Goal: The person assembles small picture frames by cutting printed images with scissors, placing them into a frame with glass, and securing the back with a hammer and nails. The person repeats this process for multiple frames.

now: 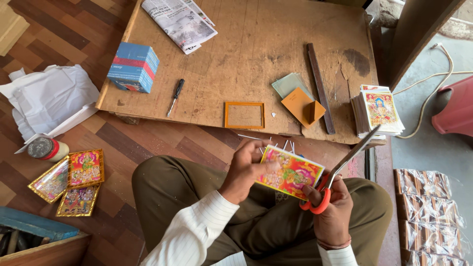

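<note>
Trimming the colourful picture card [290,171] goes well when the card is kept flat and steady. The left hand [245,170] pinches the card at its left edge, above the lap, just in front of the low wooden bench [256,54]. The right hand [332,207] has a closed grip on the orange handles of the scissors [340,170], and the blades stand open along the card's right edge. I judge it better to feed the card deep into the blades and to cut in one long stroke, so that the edge stays straight. The fingers of the left hand should stay away from the cutting line.

On the bench lie an empty orange frame [244,115], a screwdriver [174,97], a blue box [134,67] that is shut, so its contents cannot be seen, and a stack of printed pictures [378,112] at the right end. On the floor at the left lie three framed pictures [74,182] and a small jar [45,149] with its lid on. At the lower left a wooden crate [34,246] holds some dark things that I cannot identify.
</note>
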Demonstrator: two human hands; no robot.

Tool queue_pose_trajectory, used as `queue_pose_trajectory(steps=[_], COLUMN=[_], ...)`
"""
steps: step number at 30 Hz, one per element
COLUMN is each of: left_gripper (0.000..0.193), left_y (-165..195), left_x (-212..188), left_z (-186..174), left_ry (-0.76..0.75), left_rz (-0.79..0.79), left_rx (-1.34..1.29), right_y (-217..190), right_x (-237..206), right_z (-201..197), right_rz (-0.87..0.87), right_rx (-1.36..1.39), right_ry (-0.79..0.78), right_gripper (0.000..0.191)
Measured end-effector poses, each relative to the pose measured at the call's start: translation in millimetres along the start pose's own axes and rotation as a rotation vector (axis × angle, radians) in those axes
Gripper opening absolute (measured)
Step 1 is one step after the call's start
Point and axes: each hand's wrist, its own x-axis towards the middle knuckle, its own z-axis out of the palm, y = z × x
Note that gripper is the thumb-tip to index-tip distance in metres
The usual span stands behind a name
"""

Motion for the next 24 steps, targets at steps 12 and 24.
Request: queue_pose_trajectory(steps=[12,24], left_gripper=[0.033,0.027], left_y=[-0.4,10.5], left_x=[-10.5,1.2], left_z=[44.6,50.9], left_ry=[0.191,0.312], left_rz=[0.118,0.166], left_rx=[-0.291,-0.300], right_y=[24.3,49.9], right_x=[-18.2,-54.1], right_z=[15.4,17.9], right_rz=[0.064,0.245], right_rx=[-0.059,-0.082], right_ry=[-0.089,-0.287], right_gripper=[0.058,0.086])
